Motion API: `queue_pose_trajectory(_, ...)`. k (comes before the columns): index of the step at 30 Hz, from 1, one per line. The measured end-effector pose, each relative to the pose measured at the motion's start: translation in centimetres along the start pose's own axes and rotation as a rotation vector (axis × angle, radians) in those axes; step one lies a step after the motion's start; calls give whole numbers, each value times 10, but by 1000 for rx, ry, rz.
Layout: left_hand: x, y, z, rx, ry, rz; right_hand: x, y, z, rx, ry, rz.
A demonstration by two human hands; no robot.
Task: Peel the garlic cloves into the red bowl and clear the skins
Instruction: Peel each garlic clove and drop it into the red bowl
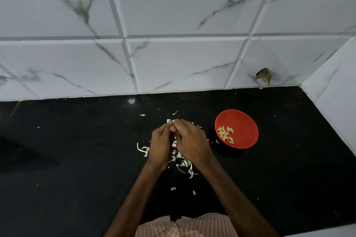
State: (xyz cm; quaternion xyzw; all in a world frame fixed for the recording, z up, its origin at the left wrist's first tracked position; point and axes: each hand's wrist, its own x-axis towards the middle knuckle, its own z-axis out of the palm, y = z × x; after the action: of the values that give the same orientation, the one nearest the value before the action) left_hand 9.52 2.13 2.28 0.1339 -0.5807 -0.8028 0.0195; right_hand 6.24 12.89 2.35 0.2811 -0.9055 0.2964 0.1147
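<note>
At centre frame, the left hand [159, 144] and right hand [190, 140] met, fingers curled, pinching a mostly hidden garlic clove [169, 120] above scattered skins [185, 165]; the red bowl [244, 121] sat further right.

- I see a black counter [77, 159].
- Behind the counter, a white veined tile wall [173, 15].
- Just above the counter's back edge, a chipped hole [264, 76].

- Left grip [160, 144]: fingers curled, back of the hand up, fingertips meeting the other's.
- Right grip [190, 140]: fingers curled, pinching with the left a mostly hidden garlic clove [169, 120].
- Bare forearms reach forward, converging.
</note>
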Motion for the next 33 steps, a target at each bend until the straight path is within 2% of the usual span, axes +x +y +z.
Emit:
queue_pose_trajectory(2, 2, -2, -4, 150, -12, 77, 0, -5, 0, -71, -32, 96)
queue_pose_trajectory(4, 4, -4, -8, 351, -37, 159, 0, -10, 4, -61, -94, 297)
queue_pose_trajectory(5, 6, -4, -10, 464, -41, 194, 2, -10, 5, 21, -138, 407)
queue_pose_trajectory(8, 8, -4, -16, 720, -86, 227, 4, -7, 4, 573, -226, 753)
queue_pose_trajectory(12, 5, -6, -18, 908, -104, 293, 4, -1, 0, 873, -242, 914)
queue_pose_trajectory(13, 5, -5, -19, 968, -98, 309, 6, -2, -1, 901, -240, 906)
queue_pose_trajectory(15, 8, -4, -19, 970, -88, 304, 6, -2, -1, 776, -211, 804)
queue_pose_trajectory(16, 10, -3, -18, 863, -83, 275, 5, -2, -2, 647, -174, 705)
queue_pose_trajectory(19, 6, 1, -8, 312, -90, 136, 0, -5, -5, 292, -85, 348)
queue_pose_trajectory(21, 0, 4, -4, 121, -83, -8, -1, -2, -7, 138, -70, 213)
queue_pose_trajectory(23, -2, 8, -6, 63, -61, -151, -1, 2, -9, 146, -60, 169)
queue_pose_trajectory(25, 0, 13, -6, 21, -45, -214, -2, 3, -11, 164, -43, 137)
queue_pose_trajectory(31, -6, 21, -4, 93, -27, -101, 0, 5, -16, 319, 87, 81)
queue_pose_trajectory(33, -6, 20, -5, 113, -36, -103, -1, 4, -16, 176, 108, 1)
